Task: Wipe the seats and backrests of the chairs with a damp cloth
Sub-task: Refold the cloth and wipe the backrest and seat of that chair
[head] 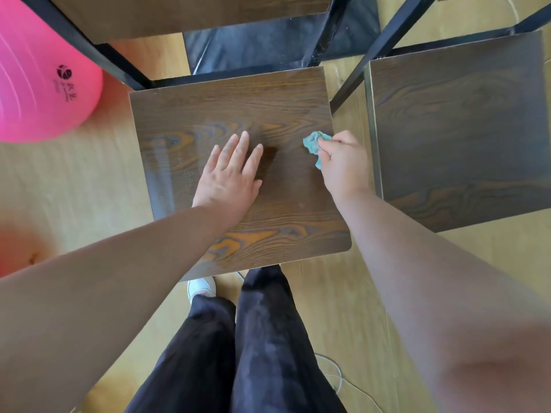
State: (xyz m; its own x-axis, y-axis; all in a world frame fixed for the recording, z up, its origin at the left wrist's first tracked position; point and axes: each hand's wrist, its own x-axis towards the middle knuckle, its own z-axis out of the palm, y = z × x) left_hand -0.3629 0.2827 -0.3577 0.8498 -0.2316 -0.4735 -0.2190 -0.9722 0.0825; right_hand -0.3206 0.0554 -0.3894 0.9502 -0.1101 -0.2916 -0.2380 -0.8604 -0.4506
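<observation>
Right hand [343, 162] presses cloth [314, 144] at seat [226, 111] edge.

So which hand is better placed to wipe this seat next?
The right, most likely. The right hand already grips the bunched teal cloth by the right edge of the seat. The left hand lies flat on it, fingers straight, holding nothing.

Dark round logo [64, 73] with unreadable small script on the pink ball [32, 108]
</observation>
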